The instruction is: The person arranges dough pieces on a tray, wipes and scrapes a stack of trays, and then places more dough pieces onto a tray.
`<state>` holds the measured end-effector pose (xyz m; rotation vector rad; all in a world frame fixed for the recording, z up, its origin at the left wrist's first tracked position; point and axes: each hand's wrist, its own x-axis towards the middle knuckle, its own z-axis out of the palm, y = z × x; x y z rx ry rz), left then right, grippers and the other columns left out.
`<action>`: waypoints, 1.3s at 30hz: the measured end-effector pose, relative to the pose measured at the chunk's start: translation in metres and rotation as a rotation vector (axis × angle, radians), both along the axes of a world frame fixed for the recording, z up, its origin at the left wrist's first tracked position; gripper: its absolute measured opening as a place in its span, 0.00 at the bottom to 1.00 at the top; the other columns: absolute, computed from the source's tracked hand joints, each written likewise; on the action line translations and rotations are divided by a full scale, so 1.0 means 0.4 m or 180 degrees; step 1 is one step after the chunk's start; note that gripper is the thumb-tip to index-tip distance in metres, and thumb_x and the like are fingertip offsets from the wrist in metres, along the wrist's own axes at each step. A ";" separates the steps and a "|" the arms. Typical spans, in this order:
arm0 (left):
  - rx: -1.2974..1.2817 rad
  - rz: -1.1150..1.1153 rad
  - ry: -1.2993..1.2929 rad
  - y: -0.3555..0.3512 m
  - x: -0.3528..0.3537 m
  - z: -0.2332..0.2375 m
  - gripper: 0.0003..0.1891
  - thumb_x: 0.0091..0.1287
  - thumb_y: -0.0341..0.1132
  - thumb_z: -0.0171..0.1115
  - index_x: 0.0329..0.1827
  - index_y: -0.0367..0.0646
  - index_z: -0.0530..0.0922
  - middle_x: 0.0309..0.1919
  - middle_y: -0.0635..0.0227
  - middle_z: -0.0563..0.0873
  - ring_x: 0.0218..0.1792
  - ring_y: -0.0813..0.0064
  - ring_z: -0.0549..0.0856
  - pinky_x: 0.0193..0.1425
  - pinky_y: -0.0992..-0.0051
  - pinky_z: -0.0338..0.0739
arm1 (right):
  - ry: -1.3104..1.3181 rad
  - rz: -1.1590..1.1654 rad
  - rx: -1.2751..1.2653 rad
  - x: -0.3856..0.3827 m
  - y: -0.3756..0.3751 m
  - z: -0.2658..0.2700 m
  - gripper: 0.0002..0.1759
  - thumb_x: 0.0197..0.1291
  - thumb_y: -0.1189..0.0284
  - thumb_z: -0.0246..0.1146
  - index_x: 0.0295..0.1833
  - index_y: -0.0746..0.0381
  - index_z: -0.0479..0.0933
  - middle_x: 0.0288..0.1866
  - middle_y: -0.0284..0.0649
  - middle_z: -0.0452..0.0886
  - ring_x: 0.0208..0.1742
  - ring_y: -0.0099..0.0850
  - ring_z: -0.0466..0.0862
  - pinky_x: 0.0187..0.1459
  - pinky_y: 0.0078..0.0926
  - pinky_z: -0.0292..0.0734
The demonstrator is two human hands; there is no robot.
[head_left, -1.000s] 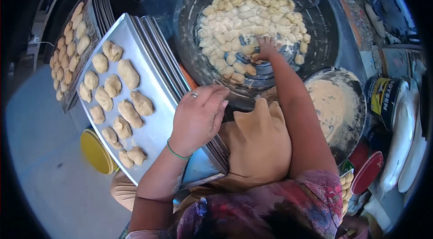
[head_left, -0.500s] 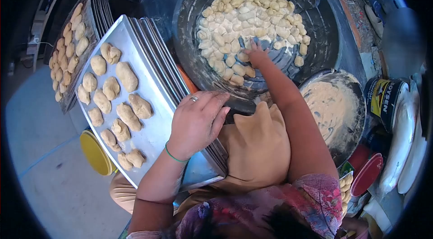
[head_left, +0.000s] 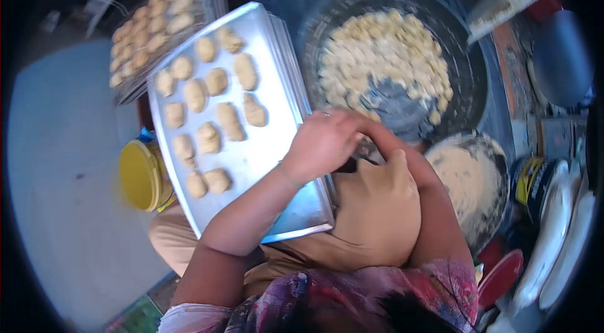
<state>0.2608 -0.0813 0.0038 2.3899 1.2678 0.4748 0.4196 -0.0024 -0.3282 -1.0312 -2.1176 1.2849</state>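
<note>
My left hand (head_left: 322,144), a ring on one finger, is curled in front of my right hand (head_left: 360,122). The two meet between the tray and the basin. Whatever lies between them is hidden, and the right fingers are covered. The metal baking tray (head_left: 251,163) leans tilted at my left, on top of a stack of trays. Rows of dough pieces (head_left: 228,122) lie on it, with bare metal toward me. Beyond my hands, the large dark basin (head_left: 475,91) holds many small floured dough lumps (head_left: 384,50), with a bare patch on its near side.
At the right stands a smaller bowl of flour (head_left: 465,176). A paint can (head_left: 535,185) and a red lid (head_left: 501,279) are farther right. A yellow bucket (head_left: 139,176) stands left of the tray. Behind it, another tray holds dough pieces (head_left: 151,25).
My right hand has drawn back from the dough lumps in the basin to my left hand. My left hand has moved right to meet it. The view has shifted.
</note>
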 end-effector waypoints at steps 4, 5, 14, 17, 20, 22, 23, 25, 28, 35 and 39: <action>0.0803 -0.0071 -0.0312 -0.052 -0.046 0.030 0.10 0.62 0.34 0.62 0.45 0.45 0.82 0.47 0.63 0.84 0.53 0.61 0.81 0.55 0.61 0.75 | -0.1174 -0.1071 -0.1148 0.063 0.054 0.468 0.38 0.57 0.61 0.69 0.70 0.66 0.67 0.64 0.56 0.77 0.65 0.45 0.77 0.67 0.33 0.68; 0.0976 -0.0038 -0.0501 -0.081 -0.066 0.047 0.10 0.61 0.34 0.62 0.44 0.45 0.82 0.48 0.63 0.83 0.54 0.61 0.80 0.56 0.61 0.74 | -0.0901 -0.1394 -0.0685 0.098 0.072 0.510 0.36 0.60 0.61 0.68 0.70 0.64 0.66 0.64 0.53 0.77 0.61 0.42 0.79 0.60 0.33 0.74; 0.0958 0.1938 -0.0477 -0.351 -0.392 0.135 0.10 0.63 0.31 0.61 0.45 0.37 0.82 0.50 0.55 0.83 0.54 0.55 0.79 0.61 0.58 0.69 | -0.0167 -0.0556 0.0373 -0.084 -0.190 1.169 0.25 0.58 0.62 0.68 0.58 0.62 0.73 0.50 0.44 0.80 0.48 0.35 0.81 0.49 0.31 0.78; 0.1079 0.2026 -0.0774 -0.374 -0.417 0.148 0.11 0.65 0.33 0.60 0.46 0.37 0.82 0.49 0.55 0.84 0.53 0.53 0.79 0.59 0.59 0.71 | -0.0425 -0.0353 0.0593 -0.236 -0.266 1.079 0.29 0.54 0.62 0.70 0.60 0.61 0.72 0.52 0.50 0.79 0.55 0.43 0.81 0.58 0.37 0.75; 0.0955 0.1894 -0.0430 -0.379 -0.400 0.114 0.15 0.65 0.38 0.62 0.51 0.42 0.83 0.51 0.61 0.85 0.56 0.56 0.78 0.60 0.58 0.68 | -0.1424 0.0357 0.0766 -0.324 -0.352 0.970 0.32 0.51 0.65 0.71 0.61 0.61 0.71 0.54 0.52 0.79 0.58 0.44 0.80 0.59 0.36 0.75; 0.1022 0.1793 0.0118 -0.381 -0.372 0.072 0.17 0.64 0.40 0.63 0.53 0.45 0.83 0.51 0.63 0.85 0.58 0.58 0.77 0.61 0.56 0.64 | -0.0954 0.0289 0.0799 -0.330 -0.357 0.929 0.32 0.49 0.66 0.71 0.60 0.61 0.70 0.52 0.53 0.79 0.56 0.46 0.80 0.58 0.36 0.75; 0.1083 0.1843 0.0131 -0.378 -0.363 0.058 0.19 0.62 0.42 0.65 0.55 0.46 0.83 0.51 0.65 0.85 0.61 0.62 0.75 0.63 0.54 0.59 | -0.0728 0.0256 0.0825 -0.326 -0.353 0.916 0.32 0.48 0.67 0.71 0.60 0.61 0.70 0.51 0.53 0.79 0.56 0.47 0.81 0.57 0.36 0.75; 0.1159 0.1994 0.0201 -0.376 -0.345 0.066 0.18 0.61 0.41 0.65 0.54 0.46 0.83 0.50 0.66 0.85 0.61 0.62 0.74 0.63 0.53 0.58 | -0.0598 0.0085 0.0398 -0.311 -0.352 0.916 0.30 0.47 0.68 0.69 0.59 0.61 0.71 0.51 0.55 0.80 0.53 0.49 0.82 0.55 0.39 0.77; 0.1041 0.2144 0.0310 -0.368 -0.329 0.085 0.17 0.60 0.40 0.65 0.52 0.47 0.84 0.51 0.66 0.85 0.61 0.62 0.75 0.63 0.53 0.58 | -0.0882 -0.0054 0.0321 -0.292 -0.350 0.950 0.29 0.47 0.68 0.67 0.57 0.62 0.71 0.51 0.57 0.80 0.51 0.50 0.83 0.53 0.40 0.78; 0.1146 0.1541 0.0310 -0.316 -0.355 0.021 0.13 0.62 0.34 0.61 0.49 0.46 0.84 0.52 0.62 0.84 0.60 0.59 0.76 0.68 0.49 0.55 | -0.0914 -0.0240 0.0717 -0.278 -0.381 0.932 0.35 0.48 0.67 0.68 0.65 0.61 0.71 0.55 0.54 0.78 0.55 0.51 0.80 0.56 0.40 0.76; 0.1152 0.1571 0.0316 -0.332 -0.353 0.030 0.16 0.62 0.33 0.61 0.53 0.47 0.83 0.55 0.61 0.83 0.62 0.60 0.75 0.69 0.50 0.54 | -0.1899 0.0209 0.0909 -0.281 -0.395 0.944 0.41 0.50 0.66 0.67 0.72 0.58 0.66 0.63 0.53 0.72 0.57 0.51 0.80 0.58 0.40 0.76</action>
